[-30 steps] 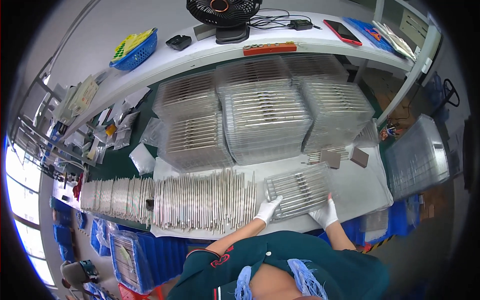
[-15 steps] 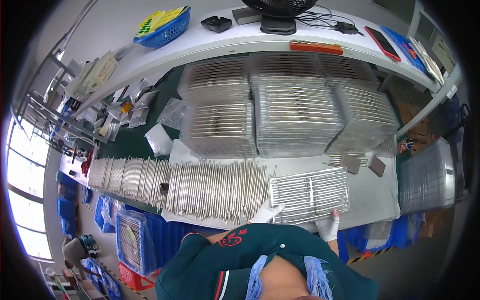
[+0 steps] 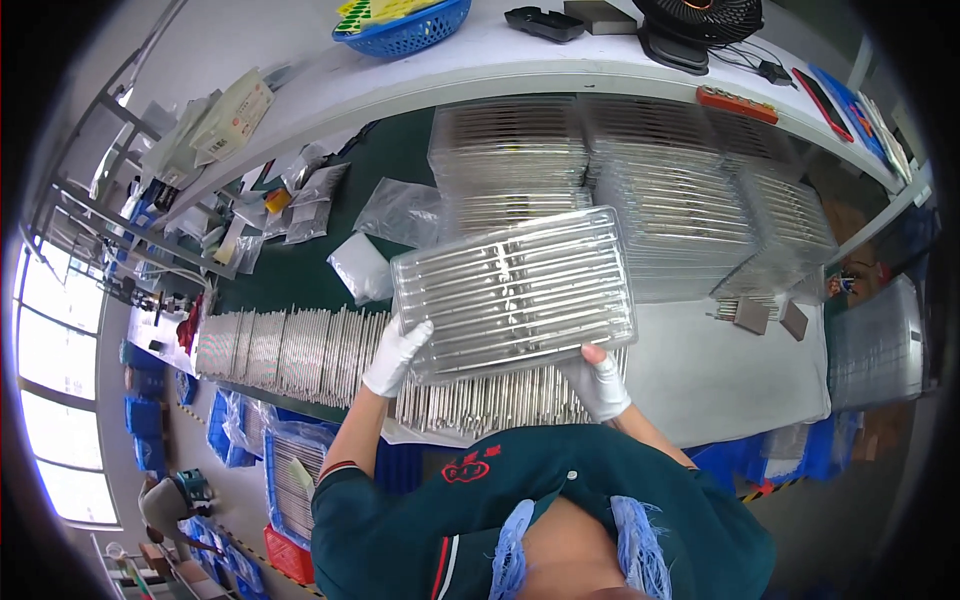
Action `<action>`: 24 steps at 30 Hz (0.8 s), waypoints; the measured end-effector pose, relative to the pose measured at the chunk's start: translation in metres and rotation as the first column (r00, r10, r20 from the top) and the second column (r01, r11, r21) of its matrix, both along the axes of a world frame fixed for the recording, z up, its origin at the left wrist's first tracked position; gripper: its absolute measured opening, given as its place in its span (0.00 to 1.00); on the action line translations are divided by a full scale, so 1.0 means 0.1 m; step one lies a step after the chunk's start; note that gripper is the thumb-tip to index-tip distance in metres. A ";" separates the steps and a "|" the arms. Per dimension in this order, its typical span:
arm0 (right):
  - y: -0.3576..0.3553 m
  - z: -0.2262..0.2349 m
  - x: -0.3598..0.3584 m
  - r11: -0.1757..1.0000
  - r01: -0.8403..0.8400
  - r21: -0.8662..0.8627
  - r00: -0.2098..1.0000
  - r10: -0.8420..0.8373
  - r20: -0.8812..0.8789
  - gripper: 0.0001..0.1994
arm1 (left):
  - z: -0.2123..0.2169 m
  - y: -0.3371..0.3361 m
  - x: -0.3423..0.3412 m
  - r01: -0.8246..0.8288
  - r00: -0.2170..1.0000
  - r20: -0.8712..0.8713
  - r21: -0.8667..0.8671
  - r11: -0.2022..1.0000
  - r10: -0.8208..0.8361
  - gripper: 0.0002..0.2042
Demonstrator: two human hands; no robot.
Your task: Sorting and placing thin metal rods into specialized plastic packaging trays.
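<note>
A clear plastic tray (image 3: 627,290) filled with a row of thin silvery metal rods (image 3: 465,300) is raised in front of me, slightly tilted. My left hand (image 3: 396,358), in a white glove, grips its lower left corner with the thumb over the rim. At the lower right edge, my right hand (image 3: 598,385) holds it too; its glove leaves the thumb tip bare. Below the tray, loose rods (image 3: 490,402) lie side by side on the bench, partly hidden by it. Another bank of loose rods (image 3: 290,345) stretches to the left.
Tall stacks of filled clear trays (image 3: 675,215) stand behind. White cloth (image 3: 730,375) covers the bench at right, with small brown blocks (image 3: 751,316) on it. Plastic bags (image 3: 400,212) lie at the back left. A shelf (image 3: 560,75) with a fan (image 3: 690,30) spans the far side.
Both hands have lifted the filled tray off the white cloth and brought it left and up, over the loose rods. My view has shifted to the left.
</note>
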State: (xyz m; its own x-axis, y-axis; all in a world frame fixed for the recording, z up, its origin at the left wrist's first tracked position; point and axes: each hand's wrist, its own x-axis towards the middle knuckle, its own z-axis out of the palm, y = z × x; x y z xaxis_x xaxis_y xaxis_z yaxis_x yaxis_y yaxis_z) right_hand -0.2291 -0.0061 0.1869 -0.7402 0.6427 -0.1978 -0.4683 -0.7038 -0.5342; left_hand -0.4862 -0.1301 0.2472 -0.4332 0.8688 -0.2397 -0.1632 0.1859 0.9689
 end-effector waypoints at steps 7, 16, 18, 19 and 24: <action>0.67 0.03 -0.90 0.988 0.150 0.027 0.980 -0.144 -0.139 0.33 | -0.12 1.02 -0.96 0.145 0.989 -0.021 -0.019 0.989 -0.145 0.25; 1.05 -0.23 -1.09 0.946 0.245 -0.212 0.968 -0.252 -0.004 0.32 | -0.34 1.55 -1.18 0.166 0.960 -0.165 -0.312 0.936 -0.225 0.33; 0.98 -0.08 -1.09 0.952 0.209 -0.224 0.978 -0.202 0.051 0.29 | -0.35 1.49 -1.27 0.196 0.956 -0.139 -0.355 0.914 -0.259 0.35; 0.96 -0.02 -1.07 0.964 0.187 -0.189 0.982 -0.183 0.039 0.33 | -0.35 1.50 -1.27 0.168 0.957 -0.158 -0.376 0.911 -0.241 0.35; 0.96 -0.23 -1.04 0.971 0.183 -0.151 0.981 -0.190 -0.033 0.38 | -0.29 1.48 -1.14 0.143 0.960 -0.196 -0.274 0.951 -0.201 0.36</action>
State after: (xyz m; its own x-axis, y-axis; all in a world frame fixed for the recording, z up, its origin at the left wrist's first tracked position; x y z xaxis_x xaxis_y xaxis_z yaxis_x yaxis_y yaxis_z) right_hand -0.3326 0.0896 0.1637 -0.6208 0.7369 -0.2678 -0.6208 -0.6706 -0.4060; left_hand -0.6002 0.0184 0.2182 -0.3496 0.8568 -0.3790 0.1038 0.4375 0.8932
